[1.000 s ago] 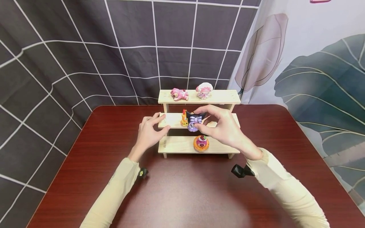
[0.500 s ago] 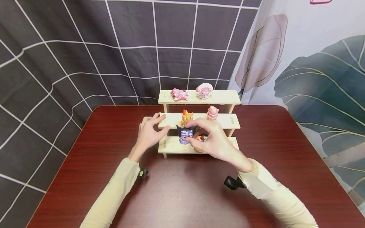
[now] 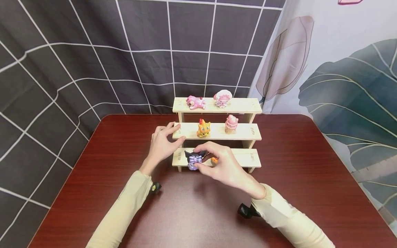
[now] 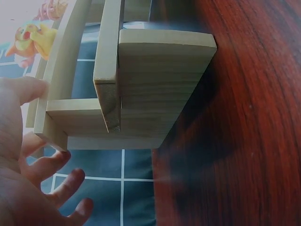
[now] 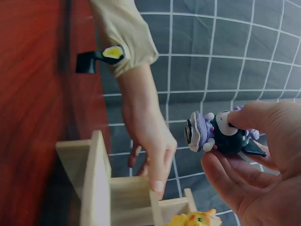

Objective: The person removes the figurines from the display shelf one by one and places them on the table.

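Note:
My right hand pinches a small figurine with black pointed ears and a purple-and-white bow. In the head view that figurine overlaps the left part of the lowest tier; the right wrist view has it in the air between thumb and fingers. A three-tier wooden display shelf stands on the table. At the left end of its middle tier, my left hand grips the board between thumb and fingers. An orange figurine on the lowest tier is mostly hidden behind my right hand.
A yellow-orange figurine and a pink ice-cream-cone figurine stand on the middle tier. On the top tier are a pink bear figurine and a white-and-pink one. A dark checked curtain hangs behind the reddish-brown table.
My right hand has carried the black-eared figurine down and left, from the middle tier to the lowest. The ice-cream-cone figurine came into sight. My left hand stays in place.

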`<control>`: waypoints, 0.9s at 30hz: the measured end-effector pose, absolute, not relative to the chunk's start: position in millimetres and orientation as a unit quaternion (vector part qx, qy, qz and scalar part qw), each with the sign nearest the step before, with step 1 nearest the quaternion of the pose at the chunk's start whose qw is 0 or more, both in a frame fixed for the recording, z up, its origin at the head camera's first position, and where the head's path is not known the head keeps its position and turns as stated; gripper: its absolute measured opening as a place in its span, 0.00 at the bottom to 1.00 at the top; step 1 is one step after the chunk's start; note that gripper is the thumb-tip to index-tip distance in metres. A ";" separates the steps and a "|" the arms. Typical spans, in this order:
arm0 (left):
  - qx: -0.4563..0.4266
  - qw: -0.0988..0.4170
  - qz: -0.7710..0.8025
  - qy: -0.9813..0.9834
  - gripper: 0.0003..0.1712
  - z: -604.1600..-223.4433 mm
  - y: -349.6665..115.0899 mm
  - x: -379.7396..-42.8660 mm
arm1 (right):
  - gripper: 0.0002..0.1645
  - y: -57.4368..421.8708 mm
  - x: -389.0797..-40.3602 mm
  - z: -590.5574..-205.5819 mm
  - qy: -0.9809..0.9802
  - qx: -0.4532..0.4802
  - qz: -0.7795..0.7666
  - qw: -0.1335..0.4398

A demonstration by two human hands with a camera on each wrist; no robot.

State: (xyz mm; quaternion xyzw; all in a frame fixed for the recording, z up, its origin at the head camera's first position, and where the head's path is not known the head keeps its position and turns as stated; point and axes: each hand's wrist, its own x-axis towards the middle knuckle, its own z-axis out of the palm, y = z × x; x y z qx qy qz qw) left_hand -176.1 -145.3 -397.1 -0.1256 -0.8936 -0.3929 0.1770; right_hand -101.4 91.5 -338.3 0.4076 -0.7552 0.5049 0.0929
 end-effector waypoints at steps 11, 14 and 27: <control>-0.127 0.174 -0.393 -0.894 0.30 -398.6 -145.7 -177.6 | 0.20 78.3 -87.5 -366.6 -0.752 0.409 0.513 0.061; -0.125 0.171 -0.396 -0.894 0.30 -399.1 -146.2 -178.1 | 0.20 74.9 -85.0 -372.2 -0.755 0.409 0.509 0.062; -0.126 0.172 -0.397 -0.893 0.30 -400.3 -147.4 -178.6 | 0.20 59.1 -78.2 -403.8 -0.749 0.417 0.512 0.053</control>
